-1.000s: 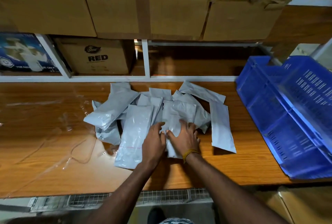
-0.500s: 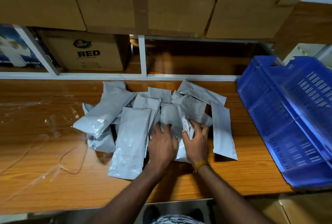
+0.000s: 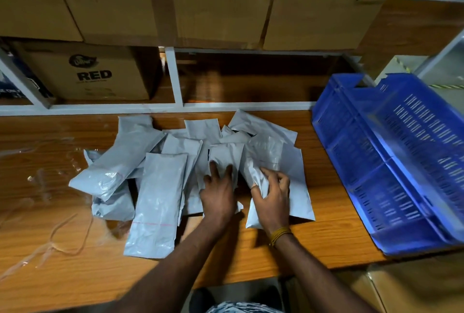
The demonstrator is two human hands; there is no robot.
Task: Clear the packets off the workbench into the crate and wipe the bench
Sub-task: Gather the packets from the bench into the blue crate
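- Far left, a strip of clear plastic wrap (image 3: 54,231) lies crinkled and loose on the wooden tabletop (image 3: 334,234).
- Behind it, in the shelf bay at the back, stands a cardboard box marked RED (image 3: 88,74), and larger cardboard cartons (image 3: 200,3) are stacked on the shelf above.
- The grey packets (image 3: 160,162) sit in an overlapping heap in the middle of the tabletop, none of them in the crate.
- At the heap's left edge one plump packet (image 3: 118,162) lies slanted across others; just right of it a long flat packet (image 3: 157,204) points toward the near edge of the tabletop.
- The left hand (image 3: 219,195) rests palm down on the packets in the middle of the pile, its fingers spread and fairly straight, pressing rather than gripping.
- Just to its right, the right hand (image 3: 272,198) has its fingers curled over a crumpled grey packet (image 3: 261,162), holding it against the flat packets beneath; a yellow thread band (image 3: 280,233) circles that wrist.
- A flat packet (image 3: 298,187) sticks out from under the right hand toward the crate.
- Far right, the blue slotted crate (image 3: 391,162) sits on the tabletop's right end, tilted, apart from the pile.
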